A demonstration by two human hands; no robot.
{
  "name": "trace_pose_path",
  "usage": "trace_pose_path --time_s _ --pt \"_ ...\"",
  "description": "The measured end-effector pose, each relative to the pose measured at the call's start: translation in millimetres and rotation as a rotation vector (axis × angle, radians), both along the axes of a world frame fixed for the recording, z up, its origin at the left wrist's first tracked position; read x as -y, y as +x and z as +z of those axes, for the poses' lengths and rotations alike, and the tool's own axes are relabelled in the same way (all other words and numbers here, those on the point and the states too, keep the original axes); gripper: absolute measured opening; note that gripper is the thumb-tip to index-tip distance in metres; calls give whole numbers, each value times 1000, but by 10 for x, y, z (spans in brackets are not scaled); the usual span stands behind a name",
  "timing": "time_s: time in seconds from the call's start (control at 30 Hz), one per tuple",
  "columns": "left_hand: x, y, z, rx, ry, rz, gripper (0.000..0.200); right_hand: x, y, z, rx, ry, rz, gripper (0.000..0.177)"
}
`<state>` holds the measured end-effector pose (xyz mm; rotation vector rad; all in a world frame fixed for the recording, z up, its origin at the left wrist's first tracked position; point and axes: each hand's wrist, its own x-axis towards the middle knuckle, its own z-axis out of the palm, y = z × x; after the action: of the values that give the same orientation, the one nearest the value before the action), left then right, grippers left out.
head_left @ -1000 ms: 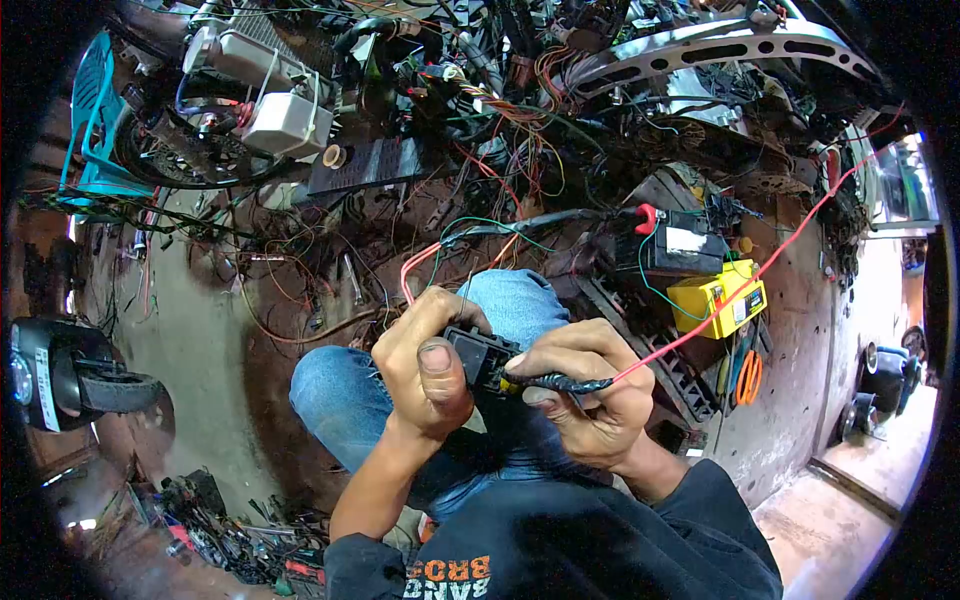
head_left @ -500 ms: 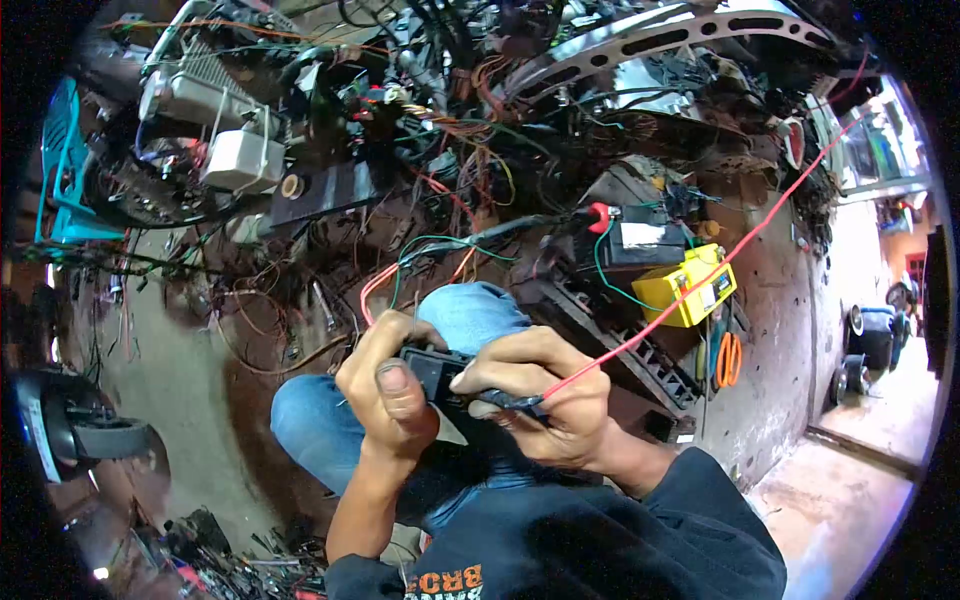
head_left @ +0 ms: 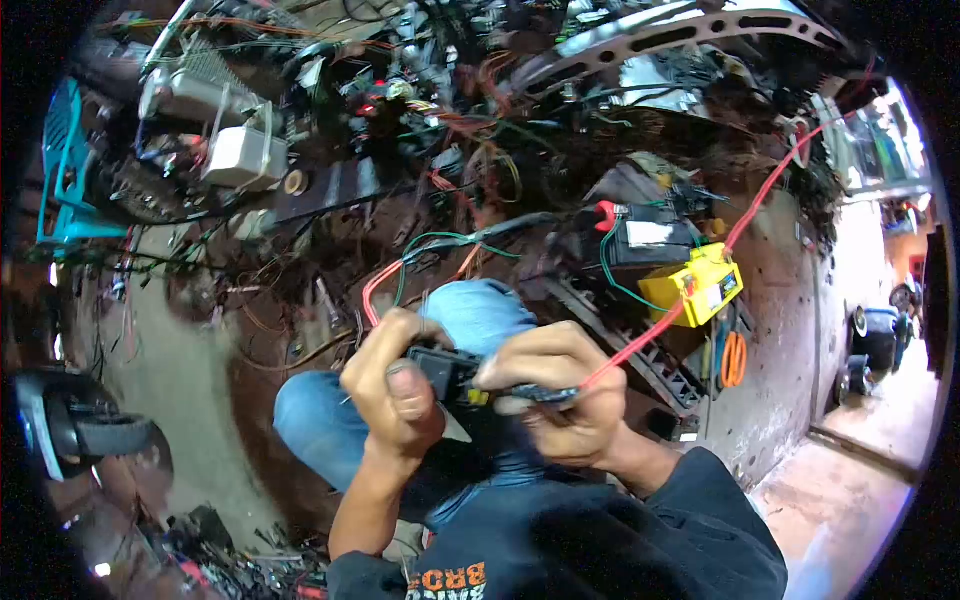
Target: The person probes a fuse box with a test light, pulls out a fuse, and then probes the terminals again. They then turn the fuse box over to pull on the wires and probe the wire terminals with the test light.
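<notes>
My left hand [head_left: 395, 385] grips a small black plastic box [head_left: 438, 368], thumb pressed on its near side. A small yellow part [head_left: 477, 397] shows at the box's right end. Close beside it, my right hand [head_left: 570, 395] pinches a slim black probe-like piece [head_left: 545, 393], whose tip points toward the box. A red wire [head_left: 640, 345] runs from this piece up to the right. Whether the tip touches the box is blurred and partly hidden by my fingers. Both hands are above my lap, by the jeans-covered knee [head_left: 475, 310].
A yellow battery [head_left: 690, 290] and a black battery [head_left: 645, 238] with a red clamp [head_left: 606, 214] stand right of the knee. Orange-handled scissors [head_left: 733, 358] lie nearby. Tangled wires and parts fill the far side; a teal chair [head_left: 68, 165] is at left.
My right hand has shifted slightly right, drawing the black piece away from the box and exposing the yellow part. The red wire now swings blurred. My left hand keeps its grip.
</notes>
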<state>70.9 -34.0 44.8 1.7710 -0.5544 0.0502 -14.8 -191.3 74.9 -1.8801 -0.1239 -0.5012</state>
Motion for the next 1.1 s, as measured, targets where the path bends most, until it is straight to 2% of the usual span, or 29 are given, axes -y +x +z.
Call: trace_pose_path --time_s 0.03,0.1,0.23,0.53,0.63,1.1 --pt "-12 7 -11 -3 -3 3 72 15 -17 35 -10 -27 -27 12" --pt "-26 7 -13 -22 -11 -8 71 14 -1 30 22 32 -45 33" --pt "-25 16 -11 -33 -15 -14 72 31 4 19 6 -58 -29 30" --pt "-36 11 -21 -26 -8 -7 74 -14 25 -5 26 -17 51 35" --pt "-29 9 -25 -26 -15 -7 74 -14 36 -4 27 -43 70 19" --pt "-34 15 -43 18 -20 -20 76 -32 41 -33 45 -30 67 27"
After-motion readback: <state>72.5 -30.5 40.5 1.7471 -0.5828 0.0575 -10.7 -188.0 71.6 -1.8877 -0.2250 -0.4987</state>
